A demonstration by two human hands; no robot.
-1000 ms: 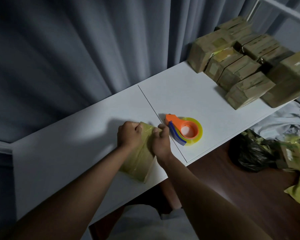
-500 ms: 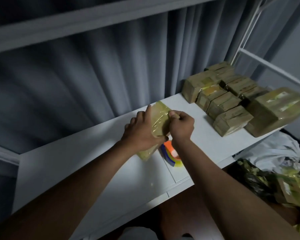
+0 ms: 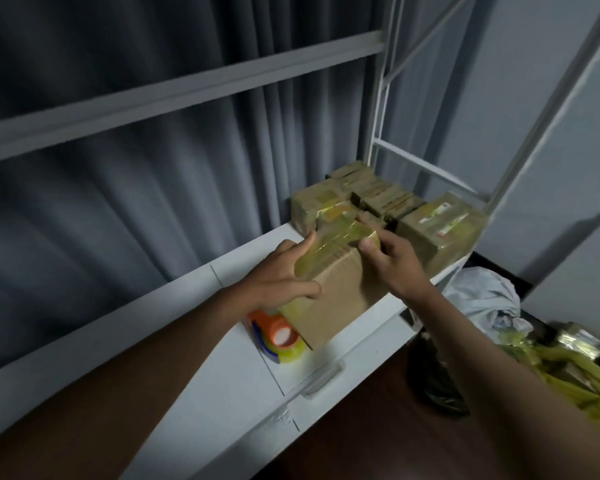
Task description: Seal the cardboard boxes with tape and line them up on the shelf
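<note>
Nearest, a tape dispenser lies on the white shelf, just left of the box and partly behind the left forearm. Both hands hold that taped box over the shelf: the left hand grips its left side with spread, curled fingers, and the right hand pinches its far top corner. Farther right, a stack of taped boxes fills the shelf's end; their labels are too blurred to read.

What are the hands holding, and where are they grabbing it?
Both hold the taped cardboard box: the left hand grips its left side, the right hand its upper right corner.
</note>
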